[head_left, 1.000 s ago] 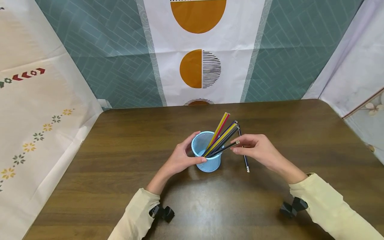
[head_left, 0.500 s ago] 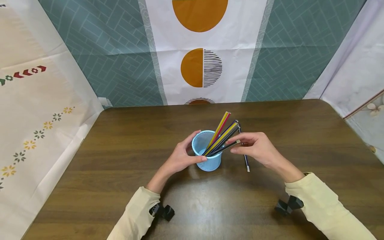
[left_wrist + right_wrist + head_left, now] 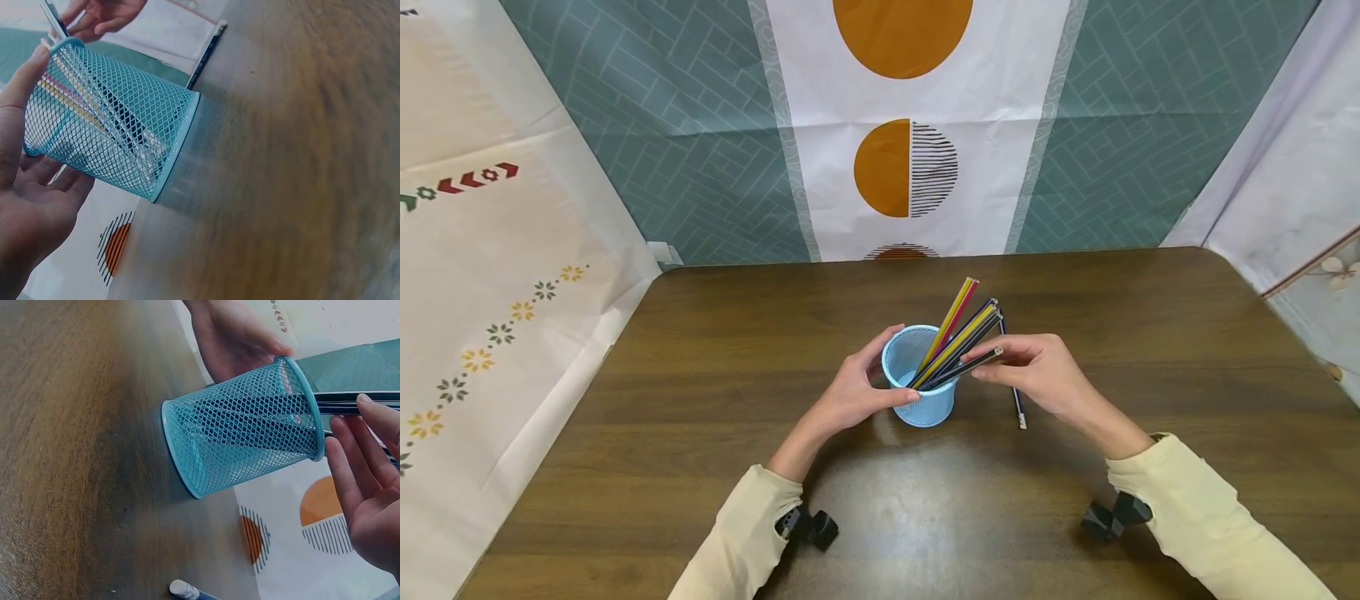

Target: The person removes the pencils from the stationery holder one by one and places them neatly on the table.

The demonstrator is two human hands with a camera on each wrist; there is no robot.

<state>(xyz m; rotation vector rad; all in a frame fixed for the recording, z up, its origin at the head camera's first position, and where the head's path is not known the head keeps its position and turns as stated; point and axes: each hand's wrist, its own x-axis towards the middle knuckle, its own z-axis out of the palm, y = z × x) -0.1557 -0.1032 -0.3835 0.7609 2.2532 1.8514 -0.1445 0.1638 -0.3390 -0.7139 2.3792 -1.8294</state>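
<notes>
A light-blue mesh pencil cup [image 3: 925, 408] stands upright on the table, and my left hand [image 3: 853, 387] grips it, thumb at the front of the rim and fingers round the far side. Several pencils [image 3: 958, 342] lean in it towards the right, among them yellow, red and dark ones. At the cup's right side my right hand [image 3: 1037, 367] has thumb and fingers about a black pencil [image 3: 337, 397], whose lower end is inside the cup. A dark pencil with a white eraser [image 3: 1021, 417] lies on the table behind the right hand, partly hidden by it.
The brown wooden table [image 3: 880, 517] stretches out around the cup. Its far edge meets a wall hanging [image 3: 820, 150] with orange circles. Pale patterned cloths hang at the left and right. A small black camera is worn on each wrist.
My right hand has shifted slightly to the left, its fingers closer in among the pencils. The left hand and the cup keep their place, and the loose pencil lies as before.
</notes>
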